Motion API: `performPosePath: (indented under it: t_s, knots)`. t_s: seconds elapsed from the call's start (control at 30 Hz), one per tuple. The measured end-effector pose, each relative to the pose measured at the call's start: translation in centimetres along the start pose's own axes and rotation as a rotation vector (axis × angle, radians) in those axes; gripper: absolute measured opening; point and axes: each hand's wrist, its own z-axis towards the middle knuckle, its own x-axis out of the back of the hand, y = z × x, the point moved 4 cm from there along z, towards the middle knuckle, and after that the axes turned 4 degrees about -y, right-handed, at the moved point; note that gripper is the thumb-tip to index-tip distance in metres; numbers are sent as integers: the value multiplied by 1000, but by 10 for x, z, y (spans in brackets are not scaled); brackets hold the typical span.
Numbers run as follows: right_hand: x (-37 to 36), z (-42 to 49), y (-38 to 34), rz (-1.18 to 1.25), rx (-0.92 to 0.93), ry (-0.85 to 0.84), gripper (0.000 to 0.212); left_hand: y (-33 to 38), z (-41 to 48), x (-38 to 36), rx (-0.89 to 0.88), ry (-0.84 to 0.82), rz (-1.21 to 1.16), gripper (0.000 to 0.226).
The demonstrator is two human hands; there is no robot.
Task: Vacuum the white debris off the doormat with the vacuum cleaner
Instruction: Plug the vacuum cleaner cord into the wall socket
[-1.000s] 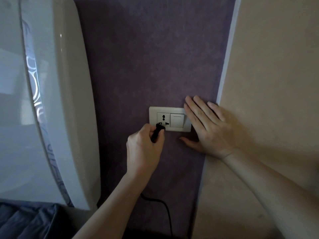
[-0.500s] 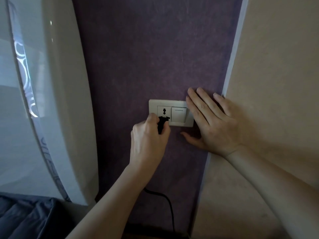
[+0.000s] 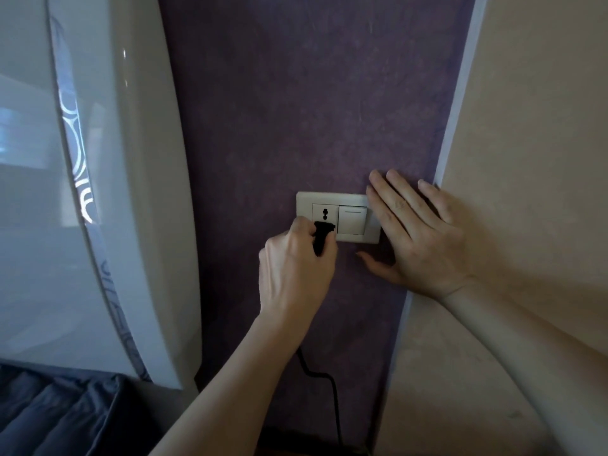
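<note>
Trouble, as I judged it, began nearest me: the cord (image 3: 333,399) hung below my left wrist, and a snag or tug there could drag the plug (image 3: 321,236) askew. My left hand (image 3: 296,268) had its fingers (image 3: 297,227) clamped round the plug's black body at the lower slots of the socket (image 3: 325,212); I could not tell whether the pins were in. Tilted, they might seat only halfway, and a thumb creeping forward might meet bare metal. My right hand (image 3: 418,235) lay flat, fingers straight and spread, over the right edge of the plate (image 3: 304,200) and onto the wall, just beside the rocker switch (image 3: 352,220), which a slip could knock.

The cord looked thin, round and rubbery, the plug blocky and matte. The plate was smooth pale plastic, a rectangle with softened corners. Behind it the purple wall (image 3: 296,110) was mottled and faintly grainy, the beige wall (image 3: 526,126) chalky. The white cabinet (image 3: 131,192) at the left curved, glossy. Neither vacuum cleaner nor doormat was in view.
</note>
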Motion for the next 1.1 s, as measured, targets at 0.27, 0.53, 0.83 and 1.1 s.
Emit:
performPosePath:
  t_s: [0.27,0.53,0.83,1.1]
  knots:
    - [-2,-1,-1,-9,-14,23,75,9,5,-10,0,37,12,20]
    - [1,-1,0,-3,-13,5,76,4,-2,-2,-9,25,-13,21]
    - [-2,-1,0,-3,-14,-25,76,5,0,-7,-36,12,19,17]
    - [28,8,2,174,-13,-330,81,18,4,20,64,-219,212,28]
